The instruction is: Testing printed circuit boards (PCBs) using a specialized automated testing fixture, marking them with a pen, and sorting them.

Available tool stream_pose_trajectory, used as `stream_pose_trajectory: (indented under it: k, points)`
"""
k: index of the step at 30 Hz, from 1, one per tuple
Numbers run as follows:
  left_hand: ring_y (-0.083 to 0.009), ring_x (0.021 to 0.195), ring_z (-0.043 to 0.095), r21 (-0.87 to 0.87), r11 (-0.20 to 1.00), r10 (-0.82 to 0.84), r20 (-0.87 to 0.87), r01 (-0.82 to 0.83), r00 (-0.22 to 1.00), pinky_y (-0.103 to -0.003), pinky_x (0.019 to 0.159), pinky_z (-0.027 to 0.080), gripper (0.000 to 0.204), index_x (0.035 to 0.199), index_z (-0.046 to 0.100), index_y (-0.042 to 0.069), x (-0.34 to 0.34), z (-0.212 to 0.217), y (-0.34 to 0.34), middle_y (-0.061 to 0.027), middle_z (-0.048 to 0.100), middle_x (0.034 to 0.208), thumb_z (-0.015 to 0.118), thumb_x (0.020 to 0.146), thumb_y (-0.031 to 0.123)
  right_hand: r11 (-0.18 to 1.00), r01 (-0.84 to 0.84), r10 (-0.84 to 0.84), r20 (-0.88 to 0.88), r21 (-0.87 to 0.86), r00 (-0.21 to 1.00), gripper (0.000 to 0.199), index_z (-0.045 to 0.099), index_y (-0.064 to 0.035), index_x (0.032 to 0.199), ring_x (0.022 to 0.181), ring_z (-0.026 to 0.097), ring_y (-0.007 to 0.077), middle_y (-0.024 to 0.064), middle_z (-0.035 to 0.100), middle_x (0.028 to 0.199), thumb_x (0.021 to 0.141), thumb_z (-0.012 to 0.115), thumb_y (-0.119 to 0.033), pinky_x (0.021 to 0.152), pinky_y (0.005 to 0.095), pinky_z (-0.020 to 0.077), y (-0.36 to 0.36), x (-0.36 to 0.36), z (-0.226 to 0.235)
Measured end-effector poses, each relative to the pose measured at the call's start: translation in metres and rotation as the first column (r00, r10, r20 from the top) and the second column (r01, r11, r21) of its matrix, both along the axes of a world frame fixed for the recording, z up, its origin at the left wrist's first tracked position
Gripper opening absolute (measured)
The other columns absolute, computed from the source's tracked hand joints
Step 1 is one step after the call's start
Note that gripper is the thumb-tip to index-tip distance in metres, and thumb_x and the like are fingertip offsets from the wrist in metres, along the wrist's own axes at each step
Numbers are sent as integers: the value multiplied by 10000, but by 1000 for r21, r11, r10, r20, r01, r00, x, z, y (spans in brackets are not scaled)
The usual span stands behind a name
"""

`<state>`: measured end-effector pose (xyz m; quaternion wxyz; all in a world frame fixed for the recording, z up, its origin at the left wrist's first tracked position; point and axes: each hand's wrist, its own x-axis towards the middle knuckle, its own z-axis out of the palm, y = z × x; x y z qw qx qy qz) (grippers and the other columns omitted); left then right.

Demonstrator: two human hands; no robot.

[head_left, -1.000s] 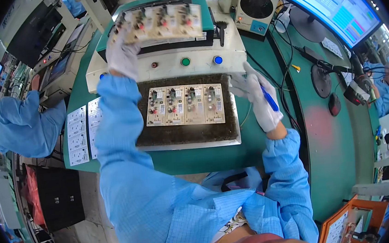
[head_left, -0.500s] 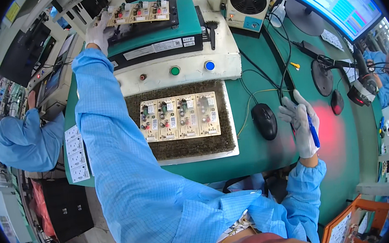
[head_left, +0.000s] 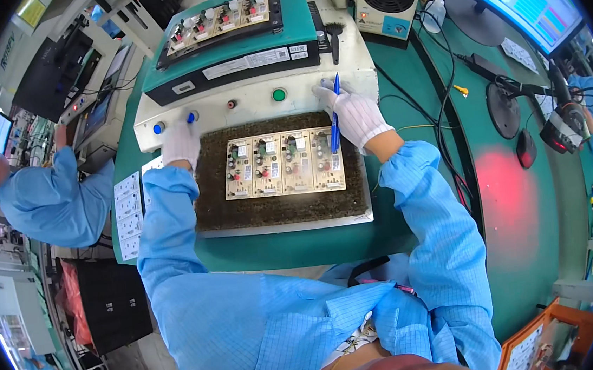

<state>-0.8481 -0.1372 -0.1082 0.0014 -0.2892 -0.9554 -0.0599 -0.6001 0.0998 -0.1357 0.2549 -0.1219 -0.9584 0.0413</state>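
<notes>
My left hand (head_left: 181,144), in a white glove, reaches up to the front of the white machine (head_left: 254,105), its fingertips at a blue button (head_left: 192,116). It looks somewhat blurred, with nothing seen in it. A blue pen (head_left: 335,122) is held upright in my gloved right hand (head_left: 359,114). The right fingertips rest at the right end of the machine's front, covering the spot there. Between my hands a panel of circuit boards (head_left: 283,163) lies on a brown bristly mat (head_left: 281,213). Another populated board panel (head_left: 220,22) sits tilted on the green-topped fixture (head_left: 160,77).
A green button (head_left: 279,95) and another blue button (head_left: 158,128) are on the machine. A black brush (head_left: 334,39), a fan unit (head_left: 387,1), a scanner (head_left: 561,132) and a mouse (head_left: 525,149) stand to the right. Cables run beside my right arm. A co-worker (head_left: 51,199) is at the left.
My left hand has left the upper board panel and come down to the machine's front. My right hand, with the pen, has moved left from the bench to the machine. The view has shifted slightly.
</notes>
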Motion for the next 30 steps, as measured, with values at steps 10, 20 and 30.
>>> stream_pose_trajectory:
  k: [10,20,30]
  points:
    - [-343,902,598,-206,941,-336,-458,269,823,-404,732,495,520,1272,329,-89,-15,-37,-14,-222,579,1018,448,771,-13,995,94,-92,106,-18,990,353,543,-58,1170,850,645,291,186,651,792,834,437,-55,841,358,493,-11,3,-2]
    - [-217,955,625,-386,911,-357,-555,148,751,-422,1088,246,572,1298,397,-22,-14,-35,-13,-166,588,1100,479,736,53,999,33,-32,68,-14,997,351,515,-92,1187,958,598,308,160,636,960,838,481,-79,737,393,516,-6,0,-11]
    - [-241,1180,500,-475,873,-355,-466,109,810,-389,1092,250,587,1308,382,-65,-15,-38,-13,-199,467,1313,479,741,57,997,25,-19,71,-73,997,337,526,-100,1169,966,593,307,151,631,971,835,482,-80,753,389,512,-7,4,-13]
